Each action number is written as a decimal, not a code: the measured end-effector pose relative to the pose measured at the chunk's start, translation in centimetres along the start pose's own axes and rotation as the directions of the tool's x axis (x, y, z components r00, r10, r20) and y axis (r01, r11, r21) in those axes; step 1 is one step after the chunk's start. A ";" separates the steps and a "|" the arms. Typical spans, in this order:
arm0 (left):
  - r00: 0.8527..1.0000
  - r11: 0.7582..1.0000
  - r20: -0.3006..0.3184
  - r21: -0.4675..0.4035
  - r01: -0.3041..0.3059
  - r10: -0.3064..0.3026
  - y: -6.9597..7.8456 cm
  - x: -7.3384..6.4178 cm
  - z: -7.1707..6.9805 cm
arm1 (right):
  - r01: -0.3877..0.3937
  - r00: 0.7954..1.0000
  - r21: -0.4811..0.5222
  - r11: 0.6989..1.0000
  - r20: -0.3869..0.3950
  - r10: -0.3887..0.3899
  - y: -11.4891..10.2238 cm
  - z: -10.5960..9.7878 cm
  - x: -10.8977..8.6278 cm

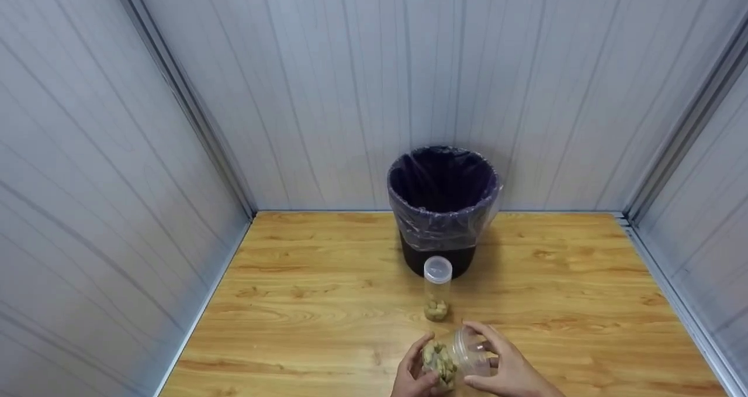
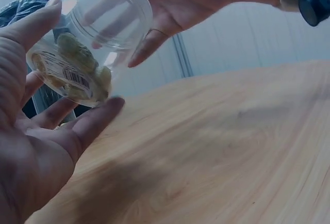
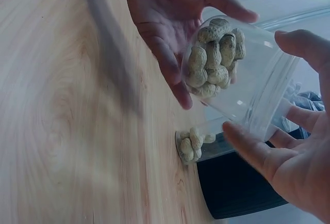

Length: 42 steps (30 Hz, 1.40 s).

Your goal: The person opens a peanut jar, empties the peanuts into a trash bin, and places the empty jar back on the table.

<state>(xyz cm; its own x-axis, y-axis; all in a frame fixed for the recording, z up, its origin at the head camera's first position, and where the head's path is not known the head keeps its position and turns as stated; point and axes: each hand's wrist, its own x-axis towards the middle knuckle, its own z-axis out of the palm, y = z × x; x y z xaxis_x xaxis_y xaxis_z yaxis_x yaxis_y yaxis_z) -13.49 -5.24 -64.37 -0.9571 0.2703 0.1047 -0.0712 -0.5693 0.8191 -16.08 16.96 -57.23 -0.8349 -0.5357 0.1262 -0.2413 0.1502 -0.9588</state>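
Observation:
A clear plastic jar (image 1: 470, 359) with peanuts (image 3: 214, 59) at its base is held tilted between both hands, above the table. My left hand (image 1: 412, 373) holds the peanut-filled base, thumb on one side and fingers on the other. At the ridged, rimmed end, my right hand (image 1: 508, 365) grips with thumb and fingers spread around it. Whether a separate lid sits there, I cannot tell. A barcode label (image 2: 67, 74) shows on the base in the left wrist view. Just beyond the hands stands a taller clear jar (image 1: 437, 289) with a whitish cap and some peanuts at its bottom.
Behind the taller jar stands a black bin (image 1: 438, 256) lined with a translucent bag (image 1: 444, 230). The wood-grain table (image 1: 315, 303) meets pale panel walls (image 1: 327, 93) at the back and on both sides.

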 end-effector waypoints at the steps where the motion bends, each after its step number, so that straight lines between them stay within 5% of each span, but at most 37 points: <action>1: 1.000 1.000 -0.011 0.007 -0.002 0.002 -0.1 0.0 0.0 | -0.019 1.000 -0.010 1.000 0.005 0.019 0.0 0.0 0.0; 7: 0.999 0.998 -0.053 0.063 0.007 -0.004 -0.5 0.0 -0.2 | -0.221 0.975 -0.215 0.951 -0.082 0.208 -1.2 0.3 -0.2; 10: 0.999 0.997 -0.031 0.082 -0.008 0.010 -0.6 0.2 -0.1 | -0.258 0.962 -0.343 0.903 -0.175 0.209 -1.8 0.4 -0.3; 13: 1.000 0.997 0.007 0.074 -0.008 0.008 -0.7 0.5 0.1 | -0.291 0.949 -0.366 0.884 -0.230 0.217 -2.1 0.2 -0.4; 16: 1.000 0.998 0.012 0.061 0.015 -0.016 -0.7 0.8 0.4 | -0.292 0.949 -0.326 0.899 -0.214 0.230 -2.1 -0.3 -0.5; 22: 1.000 0.995 0.013 0.100 0.014 -0.016 -1.0 1.1 0.7 | -0.243 0.969 -0.191 0.951 -0.100 0.227 -1.7 -1.5 -0.9; 27: 0.999 0.991 0.007 0.130 0.037 -0.038 -1.4 1.0 0.4 | -0.027 1.000 -0.178 0.984 0.007 0.029 -1.0 -2.0 -1.5; 29: 0.999 0.990 -0.014 0.134 0.047 -0.046 -1.3 1.0 0.2 | 0.069 0.997 -0.169 0.983 0.041 -0.063 -0.7 -2.1 -1.4; 32: 0.998 0.990 -0.042 0.126 0.057 -0.052 -1.0 1.0 -0.1 | 0.111 0.994 -0.156 0.982 0.042 -0.105 -0.6 -1.9 -1.1; 37: 0.999 0.995 -0.029 0.090 0.042 -0.040 -0.6 1.1 -0.5 | -0.102 0.986 -0.141 0.985 -0.145 0.082 -1.7 -1.3 -0.5; 42: 0.999 0.997 -0.032 0.072 0.041 -0.039 -0.5 1.3 -0.4 | -0.372 0.901 -0.268 0.889 -0.335 0.276 -3.0 -0.9 0.2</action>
<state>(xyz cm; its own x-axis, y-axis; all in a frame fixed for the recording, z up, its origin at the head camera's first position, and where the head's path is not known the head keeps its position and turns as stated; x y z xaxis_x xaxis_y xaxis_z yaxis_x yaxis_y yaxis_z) -14.86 -4.92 -64.90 -0.9621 0.2670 0.0545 -0.0901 -0.5004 0.8611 -15.95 17.17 -54.06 -0.9844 -0.1632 -0.0656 -0.0367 0.5554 -0.8308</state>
